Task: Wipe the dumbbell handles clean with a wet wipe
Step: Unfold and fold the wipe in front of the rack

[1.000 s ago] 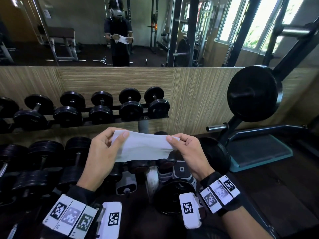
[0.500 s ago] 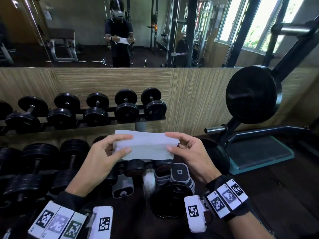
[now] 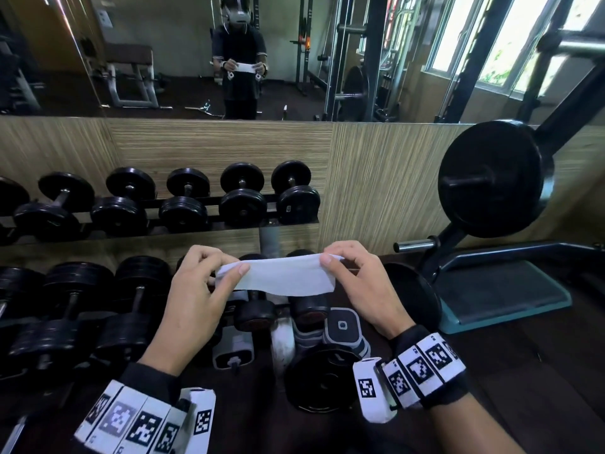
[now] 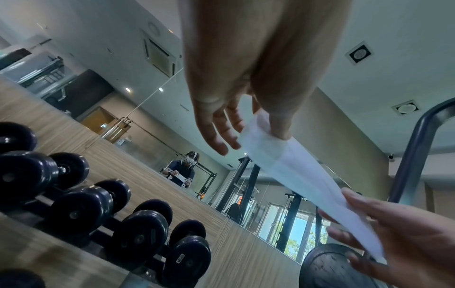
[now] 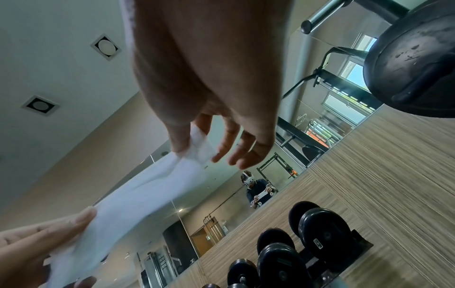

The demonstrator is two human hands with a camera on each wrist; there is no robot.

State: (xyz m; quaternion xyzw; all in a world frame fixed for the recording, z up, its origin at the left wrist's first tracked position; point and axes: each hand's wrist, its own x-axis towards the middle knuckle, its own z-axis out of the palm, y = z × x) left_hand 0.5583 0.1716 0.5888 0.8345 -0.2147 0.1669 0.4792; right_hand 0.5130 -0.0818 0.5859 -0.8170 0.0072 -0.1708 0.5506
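A white wet wipe [image 3: 284,276] is stretched flat between both hands, in the air over the lower rack. My left hand [image 3: 209,283] pinches its left end with thumb and forefinger [image 4: 278,128]. My right hand [image 3: 353,273] pinches the right end [image 5: 187,144], the other fingers loosely spread. The wipe [image 4: 302,181] [image 5: 138,196] hangs as a folded strip. Black dumbbells [image 3: 183,201] sit in a row on the upper shelf, more dumbbells [image 3: 131,309] on the lower one. Neither hand touches a dumbbell.
A mirror wall above the rack shows my reflection [image 3: 239,60]. A weight plate [image 3: 491,178] on a bar stands at the right, over a bench frame with a teal pad [image 3: 497,296]. Another plate [image 3: 324,381] and small devices [image 3: 342,329] lie below my hands.
The wipe has been folded from a taller sheet into a narrower strip. Both hands moved slightly apart and pulled it taut.
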